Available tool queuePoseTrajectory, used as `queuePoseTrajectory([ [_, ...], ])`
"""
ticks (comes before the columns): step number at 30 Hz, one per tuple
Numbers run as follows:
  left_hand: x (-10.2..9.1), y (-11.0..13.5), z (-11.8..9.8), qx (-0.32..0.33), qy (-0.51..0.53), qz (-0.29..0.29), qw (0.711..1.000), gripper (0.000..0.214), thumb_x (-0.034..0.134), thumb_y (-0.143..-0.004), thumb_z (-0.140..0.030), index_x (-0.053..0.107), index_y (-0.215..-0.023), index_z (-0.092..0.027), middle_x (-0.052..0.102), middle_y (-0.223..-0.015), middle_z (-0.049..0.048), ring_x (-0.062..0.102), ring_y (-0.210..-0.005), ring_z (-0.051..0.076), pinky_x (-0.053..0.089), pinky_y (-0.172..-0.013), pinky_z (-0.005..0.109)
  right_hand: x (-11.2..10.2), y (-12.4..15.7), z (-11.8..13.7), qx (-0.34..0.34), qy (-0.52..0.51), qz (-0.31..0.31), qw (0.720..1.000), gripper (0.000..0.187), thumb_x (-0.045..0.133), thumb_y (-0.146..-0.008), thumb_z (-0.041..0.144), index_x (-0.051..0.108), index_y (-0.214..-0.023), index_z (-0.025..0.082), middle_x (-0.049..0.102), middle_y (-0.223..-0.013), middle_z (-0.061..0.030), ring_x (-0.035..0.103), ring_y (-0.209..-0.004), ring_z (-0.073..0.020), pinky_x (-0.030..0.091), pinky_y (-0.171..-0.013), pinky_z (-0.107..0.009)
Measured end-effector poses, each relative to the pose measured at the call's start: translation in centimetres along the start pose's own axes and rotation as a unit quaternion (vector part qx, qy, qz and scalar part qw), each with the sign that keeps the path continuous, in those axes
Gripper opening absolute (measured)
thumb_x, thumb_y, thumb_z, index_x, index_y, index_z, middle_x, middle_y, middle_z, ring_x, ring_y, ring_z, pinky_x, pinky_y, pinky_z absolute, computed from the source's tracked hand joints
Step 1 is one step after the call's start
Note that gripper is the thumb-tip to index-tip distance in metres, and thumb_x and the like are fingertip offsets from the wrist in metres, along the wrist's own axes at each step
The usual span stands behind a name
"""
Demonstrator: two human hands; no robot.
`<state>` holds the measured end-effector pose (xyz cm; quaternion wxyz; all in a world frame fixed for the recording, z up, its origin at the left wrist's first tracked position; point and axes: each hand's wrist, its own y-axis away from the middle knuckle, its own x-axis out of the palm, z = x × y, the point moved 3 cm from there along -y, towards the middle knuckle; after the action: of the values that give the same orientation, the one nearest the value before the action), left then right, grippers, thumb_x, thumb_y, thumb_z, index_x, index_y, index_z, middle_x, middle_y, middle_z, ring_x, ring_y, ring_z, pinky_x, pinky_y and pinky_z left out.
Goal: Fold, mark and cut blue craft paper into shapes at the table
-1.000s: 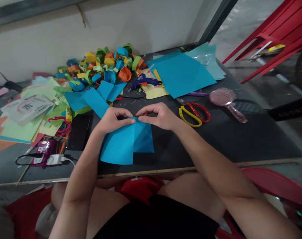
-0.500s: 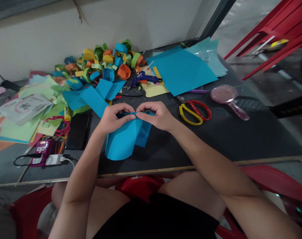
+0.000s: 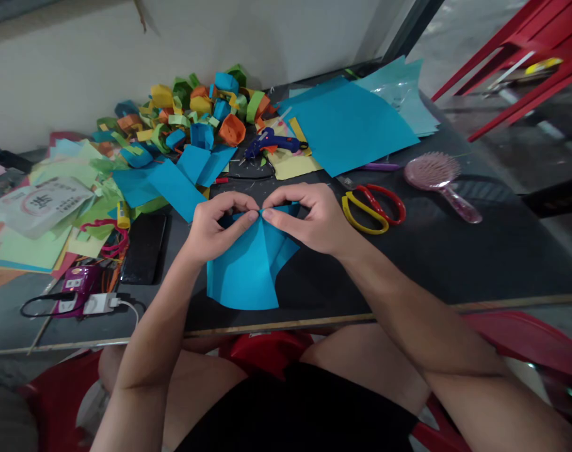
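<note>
A blue sheet of paper [image 3: 248, 270] hangs bent and partly folded over the dark tabletop [image 3: 455, 263]. My left hand [image 3: 217, 225] and my right hand [image 3: 309, 216] both pinch its top edge, fingertips almost meeting at the middle. The lower part of the sheet fans out toward the table's front edge.
Red-and-yellow scissors [image 3: 373, 207] and a pink hairbrush [image 3: 439, 179] lie to the right. A blue glue gun [image 3: 274, 144], large blue sheets [image 3: 351, 125] and a heap of coloured paper loops [image 3: 191, 110] sit behind. A black phone [image 3: 142, 248], charger [image 3: 81, 292] and paper stacks are left.
The blue sheet went from lying flat to being lifted and curled, then spread again. Both hands stayed pinched at its top edge and shifted slightly.
</note>
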<state>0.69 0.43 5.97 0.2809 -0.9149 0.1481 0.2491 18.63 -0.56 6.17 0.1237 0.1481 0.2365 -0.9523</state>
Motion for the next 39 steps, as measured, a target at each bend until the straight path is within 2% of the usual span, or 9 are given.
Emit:
queuePoseTrajectory([
  [7,0.3,0.0,-0.3,0.034,-0.092,-0.033,0.995,0.012,0.06,-0.086,-0.029,0.067,-0.085,-0.019,0.069,-0.08,0.0025,0.061,-0.073,0.014,0.05,-0.069,0.027,0.5,-0.3,-0.8,0.003,-0.032,-0.002,0.999,0.015,0.063,-0.084,0.03,0.068,-0.075,0.02,0.067,-0.075,-0.0023,0.057,-0.068,-0.0156,0.045,-0.064,-0.029],
  [13,0.5,0.2,-0.3,0.041,-0.081,-0.047,0.995,0.012,0.06,-0.087,-0.029,0.066,-0.085,-0.019,0.069,-0.079,0.0027,0.06,-0.071,0.013,0.049,-0.066,0.026,0.8,-0.4,-0.8,-0.01,-0.051,-0.002,0.999,0.017,0.062,-0.085,0.032,0.066,-0.075,0.019,0.065,-0.074,-0.0019,0.055,-0.067,-0.0144,0.043,-0.064,-0.028],
  [22,0.0,-0.3,1.7,-0.024,-0.05,-0.012,0.998,0.024,0.059,-0.089,-0.038,0.069,-0.09,-0.017,0.07,-0.082,0.0044,0.064,-0.074,0.015,0.05,-0.066,0.026,-1.4,-1.3,-4.0,0.004,0.05,0.048,0.998,0.049,0.064,-0.082,0.058,0.055,-0.053,0.019,0.05,-0.053,0.0012,0.042,-0.054,-0.0108,0.035,-0.053,-0.027],
  [27,-0.1,-0.3,4.9,-0.119,-0.009,0.109,0.987,0.03,0.061,-0.087,-0.046,0.074,-0.082,-0.019,0.074,-0.085,0.0058,0.067,-0.077,0.018,0.052,-0.067,0.028,-2.7,-1.5,-6.8,0.102,0.017,0.109,0.989,0.056,0.071,-0.072,0.064,0.051,-0.046,0.019,0.035,-0.041,0.0057,0.029,-0.041,-0.0063,0.023,-0.042,-0.026],
  [29,-0.1,-0.2,5.6,-0.132,0.035,0.126,0.983,0.032,0.063,-0.085,-0.049,0.074,-0.081,-0.019,0.074,-0.084,0.0064,0.067,-0.074,0.017,0.052,-0.064,0.026,-2.9,-1.3,-8.0,0.178,-0.072,0.163,0.968,0.056,0.067,-0.068,0.073,0.063,-0.056,0.018,0.048,-0.044,0.0029,0.041,-0.04,-0.0082,0.029,-0.041,-0.024],
  [31,-0.1,-0.2,5.7,-0.132,0.071,0.123,0.981,0.035,0.062,-0.086,-0.05,0.073,-0.081,-0.018,0.073,-0.082,0.007,0.066,-0.071,0.016,0.052,-0.061,0.025,-3.0,-1.0,-9.0,0.252,-0.191,0.199,0.928,0.069,0.059,-0.065,0.084,0.074,-0.077,0.018,0.067,-0.061,-0.0047,0.059,-0.051,-0.0147,0.041,-0.045,-0.025],
  [33,-0.2,-0.3,5.7,-0.125,0.07,0.111,0.983,0.035,0.061,-0.087,-0.05,0.072,-0.08,-0.017,0.072,-0.081,0.0066,0.065,-0.07,0.014,0.051,-0.061,0.024,-3.2,-0.9,-9.9,0.3,-0.243,0.184,0.904,0.071,0.064,-0.06,0.083,0.076,-0.084,0.018,0.073,-0.073,-0.0085,0.066,-0.061,-0.0183,0.048,-0.049,-0.027],
  [36,-0.3,-0.4,5.9,-0.115,0.022,0.089,0.989,0.031,0.061,-0.087,-0.046,0.071,-0.08,-0.018,0.072,-0.082,0.0053,0.064,-0.072,0.014,0.05,-0.064,0.024,-3.0,-1.0,-11.2,0.335,-0.187,0.134,0.914,0.047,0.085,-0.052,0.061,0.077,-0.072,0.02,0.074,-0.073,-0.0072,0.067,-0.063,-0.018,0.052,-0.056,-0.029],
  [39,-0.4,-0.3,6.8,-0.111,-0.034,0.081,0.99,0.03,0.06,-0.088,-0.046,0.071,-0.081,-0.019,0.073,-0.082,0.0054,0.063,-0.071,0.015,0.047,-0.063,0.025,-2.4,-1.1,-12.0,0.354,-0.13,0.123,0.918,0.041,0.087,-0.053,0.056,0.079,-0.075,0.022,0.076,-0.079,-0.0079,0.068,-0.07,-0.0209,0.055,-0.062,-0.034],
])
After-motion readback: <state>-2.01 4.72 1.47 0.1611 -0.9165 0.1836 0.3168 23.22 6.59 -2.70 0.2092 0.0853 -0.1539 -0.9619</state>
